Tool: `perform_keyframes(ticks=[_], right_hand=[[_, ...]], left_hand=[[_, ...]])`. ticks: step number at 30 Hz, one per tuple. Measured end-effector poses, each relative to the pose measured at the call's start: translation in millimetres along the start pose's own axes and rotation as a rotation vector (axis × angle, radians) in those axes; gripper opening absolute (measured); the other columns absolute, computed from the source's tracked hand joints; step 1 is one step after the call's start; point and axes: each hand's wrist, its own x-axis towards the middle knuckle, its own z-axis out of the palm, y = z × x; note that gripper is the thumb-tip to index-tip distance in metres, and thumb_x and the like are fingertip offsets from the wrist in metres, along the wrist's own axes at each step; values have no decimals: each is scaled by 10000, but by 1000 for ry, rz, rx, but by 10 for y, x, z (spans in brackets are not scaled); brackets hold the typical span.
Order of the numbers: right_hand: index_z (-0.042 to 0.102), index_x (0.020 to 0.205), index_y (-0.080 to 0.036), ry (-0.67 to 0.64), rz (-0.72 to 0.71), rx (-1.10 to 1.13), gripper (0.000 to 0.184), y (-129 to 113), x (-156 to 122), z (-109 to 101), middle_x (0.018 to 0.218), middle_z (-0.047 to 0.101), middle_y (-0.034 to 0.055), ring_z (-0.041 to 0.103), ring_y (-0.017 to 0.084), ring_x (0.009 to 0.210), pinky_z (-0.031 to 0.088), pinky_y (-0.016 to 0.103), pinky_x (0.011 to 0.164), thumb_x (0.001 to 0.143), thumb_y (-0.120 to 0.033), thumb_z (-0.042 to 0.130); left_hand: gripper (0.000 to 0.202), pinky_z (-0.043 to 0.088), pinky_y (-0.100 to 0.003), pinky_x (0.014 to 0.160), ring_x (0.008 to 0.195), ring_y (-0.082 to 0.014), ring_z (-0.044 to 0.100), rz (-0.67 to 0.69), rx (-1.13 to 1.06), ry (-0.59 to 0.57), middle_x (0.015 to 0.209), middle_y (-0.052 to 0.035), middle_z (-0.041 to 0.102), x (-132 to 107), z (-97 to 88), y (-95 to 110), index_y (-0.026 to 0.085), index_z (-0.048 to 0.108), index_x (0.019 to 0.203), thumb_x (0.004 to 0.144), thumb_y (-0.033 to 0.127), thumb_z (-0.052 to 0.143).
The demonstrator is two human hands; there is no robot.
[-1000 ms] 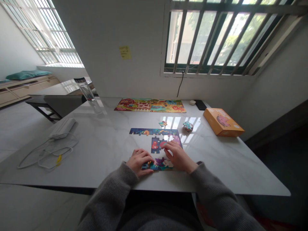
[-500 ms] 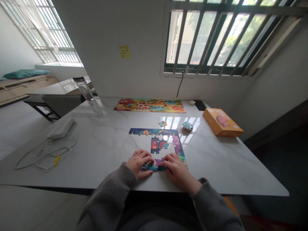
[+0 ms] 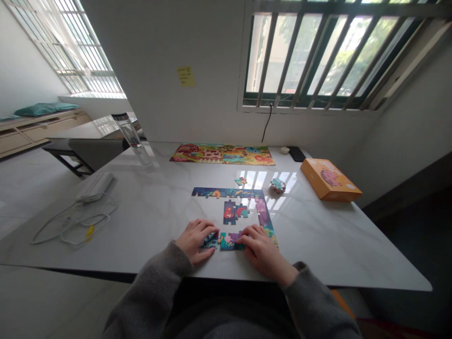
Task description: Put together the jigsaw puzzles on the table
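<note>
Near the table's front edge, left hand (image 3: 196, 240): thumb and index apart, end piece (image 3: 210, 240) between them; cannot tell whether they clamp it.
Right hand (image 3: 263, 247): fingertips down on bottom row (image 3: 228, 241), close together; thumb mostly hidden, grip cannot be told.
Gap: end piece lies just left of bottom row, slightly apart.
Inside the border: joined pieces (image 3: 230, 213), red figure on the left one, flat on the table (image 3: 318, 249).
Border: top row (image 3: 235, 192) meets right column (image 3: 262, 212), which runs down behind the right hand.
Beyond top row: loose piece (image 3: 241, 181); piece stack (image 3: 278, 185) to its right.
Far edge: bright puzzle (image 3: 222, 154), phone (image 3: 296, 154).
Right side: orange box (image 3: 330, 180).
Left side: bottle (image 3: 130, 132), white cable (image 3: 67, 230).
</note>
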Motion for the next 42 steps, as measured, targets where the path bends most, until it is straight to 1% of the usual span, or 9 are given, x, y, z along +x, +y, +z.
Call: perform_keyframes(ticks=[4, 10, 15, 20, 23, 28, 32, 37, 42], right_hand=[[660, 1011, -250, 4, -3, 11, 320, -4, 1, -9, 1029, 628, 62, 511, 248, 992, 416, 410, 866, 830, -22, 529], [662, 1002, -239, 4, 2, 7, 303, -8, 4, -15, 1030, 627, 63, 507, 247, 992, 410, 407, 869, 834, -19, 538], [650, 1011, -233, -7, 1, 14, 296, -13, -2, -13, 1038, 620, 60, 502, 245, 1003, 406, 405, 879, 839, -20, 536], [595, 1053, -216, 16, 40, 71, 293, -1, -9, 4, 1021, 617, 62, 510, 238, 993, 418, 394, 878, 874, -16, 480], [567, 1053, -205, 38, 70, 123, 303, 9, -15, 4, 998, 618, 61, 516, 229, 970, 430, 377, 858, 867, 6, 454], [608, 1017, -222, 19, 22, 79, 271, 0, -22, 4, 1023, 618, 60, 502, 239, 1003, 420, 395, 892, 886, -21, 482], [629, 1038, -226, 16, 17, 24, 259, -16, -25, 15, 1037, 610, 69, 493, 247, 1008, 418, 406, 893, 900, -49, 499], [635, 1024, -231, 4, 6, 1, 262, -18, -34, 16, 1044, 608, 65, 492, 249, 1014, 418, 409, 895, 881, -45, 520], [630, 1023, -234, 14, 12, 11, 265, -7, -35, 17, 1045, 613, 60, 501, 243, 1006, 419, 407, 891, 880, -43, 516]], left_hand=[[393, 432, -422, 969, 1066, -266, 546, -9, -26, -13, 1149, -75, 645, -38, -1, -65, 241, 629, 1184, 792, 222, 636], [420, 440, -401, 971, 1056, -252, 554, -2, -76, -42, 1115, -63, 670, -70, -60, -163, 242, 609, 1199, 784, 176, 611], [337, 431, -405, 964, 1061, -253, 543, -10, -44, -46, 1120, -73, 650, -102, -100, -139, 229, 646, 1121, 795, 179, 578], [286, 414, -423, 965, 1058, -255, 550, 39, 3, 10, 1119, -68, 663, 7, 59, 8, 227, 627, 1134, 852, 259, 590], [283, 412, -423, 954, 1061, -261, 552, 73, 17, 8, 1121, -63, 665, 108, 174, 83, 231, 632, 1117, 840, 291, 631], [205, 413, -416, 931, 1056, -256, 547, 74, 14, -32, 1089, -48, 650, 182, 271, 115, 253, 665, 1035, 831, 283, 656], [192, 417, -414, 929, 1055, -253, 545, 72, 5, -41, 1085, -49, 641, 174, 302, 115, 257, 676, 1028, 839, 289, 661], [217, 417, -419, 952, 1072, -253, 547, 63, -1, -22, 1119, -59, 650, 133, 214, 67, 249, 660, 1091, 884, 291, 610], [259, 437, -422, 953, 1057, -253, 549, -33, -15, 35, 1132, -80, 643, -9, 42, -165, 220, 633, 1148, 907, 292, 573]])
